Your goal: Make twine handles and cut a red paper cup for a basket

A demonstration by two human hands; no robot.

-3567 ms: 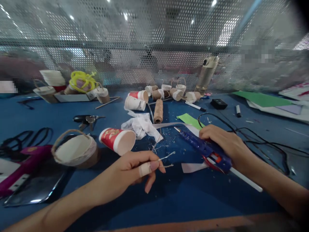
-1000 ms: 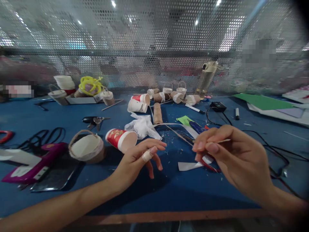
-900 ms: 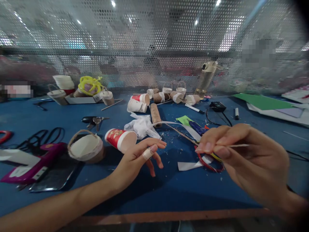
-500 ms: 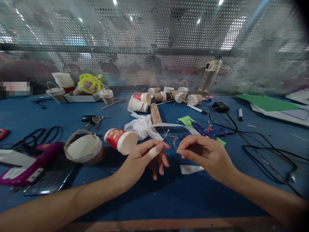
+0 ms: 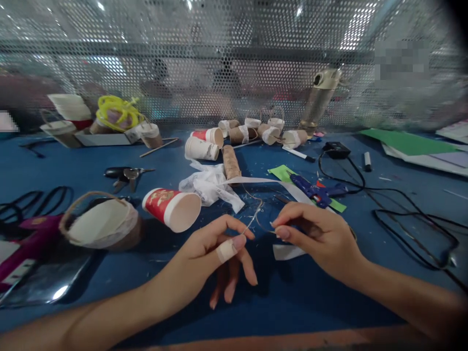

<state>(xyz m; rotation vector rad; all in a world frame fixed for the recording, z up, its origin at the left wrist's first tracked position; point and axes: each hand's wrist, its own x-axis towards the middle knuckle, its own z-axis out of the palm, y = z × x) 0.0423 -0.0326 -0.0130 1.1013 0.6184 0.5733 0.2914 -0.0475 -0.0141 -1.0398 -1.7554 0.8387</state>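
My left hand point(image 5: 219, 251), with a bandage on the thumb, pinches one end of a thin twine point(image 5: 252, 220) between thumb and forefinger; its other fingers hang loose. My right hand point(image 5: 316, 234) is closed in a pinch on another stretch of the twine, which curves between the two hands. Just beyond them is a brown twine-wrapped roll point(image 5: 231, 163), lying on its side. White lace point(image 5: 210, 183) lies left of the roll. A red and white paper cup point(image 5: 171, 208) lies on its side by my left hand. The blue glue gun point(image 5: 318, 189) is behind my right hand.
At left stand a small handled basket point(image 5: 104, 224) and a purple glue gun point(image 5: 31, 248) on a dark glossy phone or tablet. Keys point(image 5: 129, 176) lie behind. Several small cups line the back. A black cable point(image 5: 413, 231) loops at right near green paper point(image 5: 398, 146).
My hands have moved slightly apart, and the twine between them now shows more clearly. My view has shifted, so the things at left sit farther left.
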